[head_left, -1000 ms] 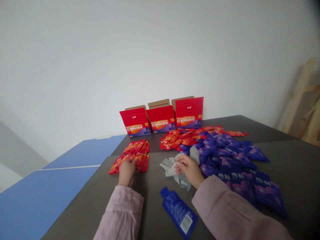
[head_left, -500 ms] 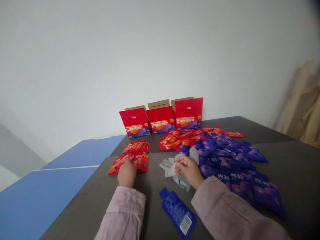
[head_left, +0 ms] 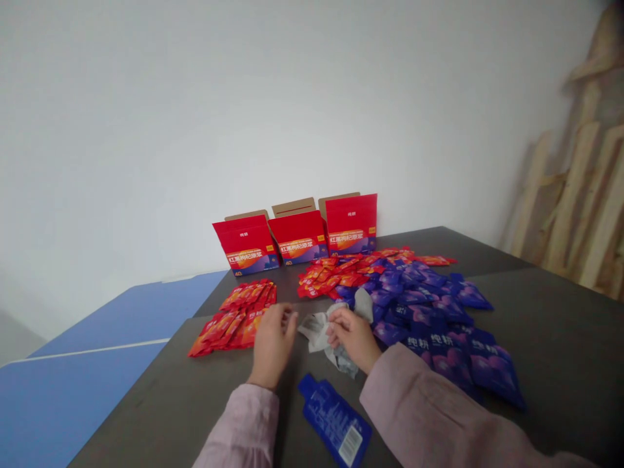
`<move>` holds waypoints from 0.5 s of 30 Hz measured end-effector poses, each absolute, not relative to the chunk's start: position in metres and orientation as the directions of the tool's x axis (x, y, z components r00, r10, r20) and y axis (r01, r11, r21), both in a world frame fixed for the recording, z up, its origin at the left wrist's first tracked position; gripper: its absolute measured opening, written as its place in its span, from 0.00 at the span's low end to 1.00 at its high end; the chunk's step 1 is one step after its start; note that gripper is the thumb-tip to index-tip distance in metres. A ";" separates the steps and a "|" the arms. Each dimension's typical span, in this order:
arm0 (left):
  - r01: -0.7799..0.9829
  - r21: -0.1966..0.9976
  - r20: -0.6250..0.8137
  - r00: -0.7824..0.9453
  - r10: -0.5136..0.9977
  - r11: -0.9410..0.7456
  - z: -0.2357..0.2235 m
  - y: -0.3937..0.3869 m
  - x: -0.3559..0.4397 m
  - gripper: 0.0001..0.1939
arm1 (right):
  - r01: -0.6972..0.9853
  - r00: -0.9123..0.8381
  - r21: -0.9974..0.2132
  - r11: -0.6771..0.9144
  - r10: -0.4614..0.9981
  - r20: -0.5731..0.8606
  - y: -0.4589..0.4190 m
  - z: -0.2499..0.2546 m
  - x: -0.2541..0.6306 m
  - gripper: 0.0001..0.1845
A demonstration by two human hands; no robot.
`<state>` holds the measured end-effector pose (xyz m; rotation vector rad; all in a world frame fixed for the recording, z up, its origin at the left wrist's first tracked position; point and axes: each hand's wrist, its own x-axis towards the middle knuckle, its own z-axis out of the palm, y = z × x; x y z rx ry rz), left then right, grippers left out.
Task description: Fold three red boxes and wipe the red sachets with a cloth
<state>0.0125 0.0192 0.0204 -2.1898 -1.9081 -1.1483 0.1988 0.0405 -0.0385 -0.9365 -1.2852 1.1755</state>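
Note:
My left hand (head_left: pixel 273 341) is over the table just right of the stacked red pouches (head_left: pixel 224 328). Its fingers are loosely curved, with the thumb apart and nothing visible between them. A crumpled grey-white cloth (head_left: pixel 316 330) lies in the middle, partly covered by my right hand (head_left: pixel 359 338). The fingers of that hand are bent and pinched together at the cloth. In front of both hands a blue pouch (head_left: pixel 331 416) lies with its barcode side up. Beside my right forearm is a heap of blue-purple pouches (head_left: pixel 424 312).
Three red printed boxes (head_left: pixel 297 244) stand with raised flaps at the back. A loose pile of red pouches (head_left: pixel 326 276) lies before them. A blue table (head_left: pixel 107 354) adjoins the dark table (head_left: pixel 160 396) on the left. Wooden slats (head_left: pixel 575 201) lean at the right.
My left hand has come off the red pouches and moved right, its fingers loosening. My right hand stays at the cloth. The view has turned slightly right.

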 end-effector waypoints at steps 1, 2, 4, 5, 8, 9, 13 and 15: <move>0.818 0.463 0.535 0.049 0.844 -0.341 0.013 0.019 0.025 0.11 | -0.102 -0.078 -0.974 0.201 0.975 0.209 0.041 -0.037 0.200 0.08; 0.775 0.487 0.529 0.104 0.842 -0.402 0.006 0.019 0.036 0.14 | -0.080 -0.063 -0.973 0.215 0.973 0.220 0.041 -0.035 0.202 0.07; 0.706 0.516 0.498 0.213 0.840 -0.485 -0.009 0.018 0.054 0.23 | 0.010 0.004 -0.960 0.280 0.960 0.280 0.044 -0.028 0.210 0.06; 0.681 0.518 0.470 0.279 0.837 -0.518 -0.015 0.017 0.060 0.28 | 0.083 0.053 -0.942 0.324 0.943 0.329 0.047 -0.024 0.215 0.05; 0.657 0.490 0.360 0.446 0.819 -0.573 -0.026 0.015 0.068 0.37 | 0.402 0.151 -0.816 0.415 0.849 0.506 0.059 -0.013 0.236 0.06; 0.663 0.474 0.326 0.478 0.815 -0.579 -0.028 0.014 0.069 0.37 | 0.501 0.144 -0.763 0.409 0.829 0.540 0.065 -0.010 0.242 0.08; 0.700 0.444 0.252 0.502 0.827 -0.560 -0.029 0.011 0.069 0.31 | 0.796 -0.036 -0.471 0.380 0.807 0.590 0.087 -0.009 0.259 0.13; 0.709 0.445 0.246 0.492 0.835 -0.548 -0.029 0.010 0.070 0.31 | 0.860 -0.128 -0.354 0.368 0.827 0.547 0.097 -0.014 0.261 0.16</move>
